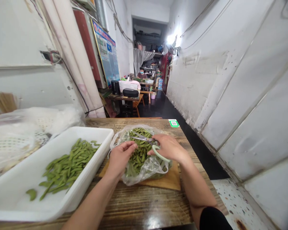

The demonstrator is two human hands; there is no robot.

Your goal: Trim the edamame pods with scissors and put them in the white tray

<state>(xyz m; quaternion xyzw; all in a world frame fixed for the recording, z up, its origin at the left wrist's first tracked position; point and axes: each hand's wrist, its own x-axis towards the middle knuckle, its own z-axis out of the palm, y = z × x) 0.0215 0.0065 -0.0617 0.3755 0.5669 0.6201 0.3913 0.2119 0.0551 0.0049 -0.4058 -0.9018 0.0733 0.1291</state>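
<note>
My right hand [169,147] grips a pair of scissors [144,138] with pale green handles. Its metal blades are parted and point left over the edamame pods [139,161]. These pods fill an open clear plastic bag [134,180], which rests on a wooden board [169,182]. At the bag's left side, my left hand [120,157] has thumb and fingertips pinched together close to the blade tips. Whatever lies between those fingertips is too small to make out. More edamame pods [68,164] lie in the white plastic tub [108,134] to the left.
The wooden table [134,207] carries a QR-code card [174,123] at its far right corner. Plastic-wrapped perforated white baskets [38,124] stand beyond the tub. Farther back, another person [141,74] sits at a table, behind a table holding a black case [130,92].
</note>
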